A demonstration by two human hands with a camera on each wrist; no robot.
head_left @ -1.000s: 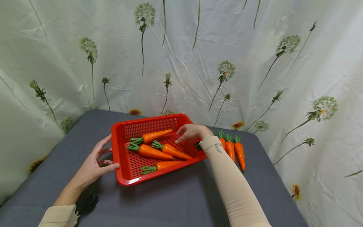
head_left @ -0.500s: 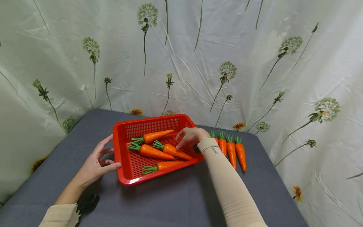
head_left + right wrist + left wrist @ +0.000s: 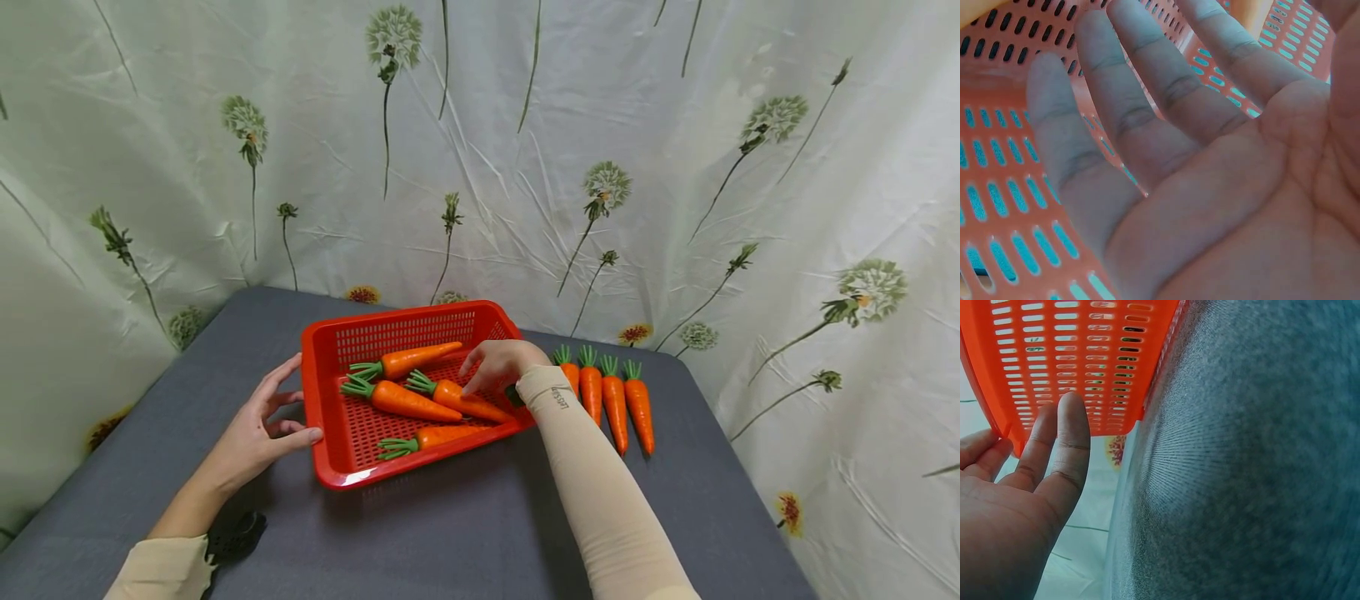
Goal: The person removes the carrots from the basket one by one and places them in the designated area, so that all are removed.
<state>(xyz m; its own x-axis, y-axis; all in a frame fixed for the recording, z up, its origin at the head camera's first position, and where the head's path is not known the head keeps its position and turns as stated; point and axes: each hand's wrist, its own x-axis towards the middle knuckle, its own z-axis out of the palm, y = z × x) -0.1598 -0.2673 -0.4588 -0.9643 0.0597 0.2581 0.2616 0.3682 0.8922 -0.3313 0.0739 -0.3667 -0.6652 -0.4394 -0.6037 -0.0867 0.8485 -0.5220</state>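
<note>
A red plastic basket (image 3: 318, 400) holds several orange carrots with green tops. My left hand (image 3: 251, 433) is at its left end, thumb on the rim and fingers against the outer wall. The left wrist view shows those fingers (image 3: 1072, 437) fairly straight beside the slotted wall. Inside the basket's right part, my right hand (image 3: 502, 364) hovers with fingers pointing down, close to the pointed half of the middle carrot (image 3: 457, 398). From the right wrist, the palm (image 3: 1229, 187) faces the camera with loosely extended fingers and nothing in it. Whether a fingertip touches that carrot I cannot tell.
Several carrots (image 3: 614, 408) lie side by side on the grey tabletop (image 3: 450, 533), right of the basket, partly behind my right sleeve (image 3: 592, 467). A curtain (image 3: 495, 167) with a dandelion print hangs behind the table. A black device (image 3: 236, 533) sits under my left wrist.
My right hand has moved slightly left and down inside the basket, nearer the middle carrot. More of the carrots on the table show beside the sleeve. My left hand keeps its place on the basket.
</note>
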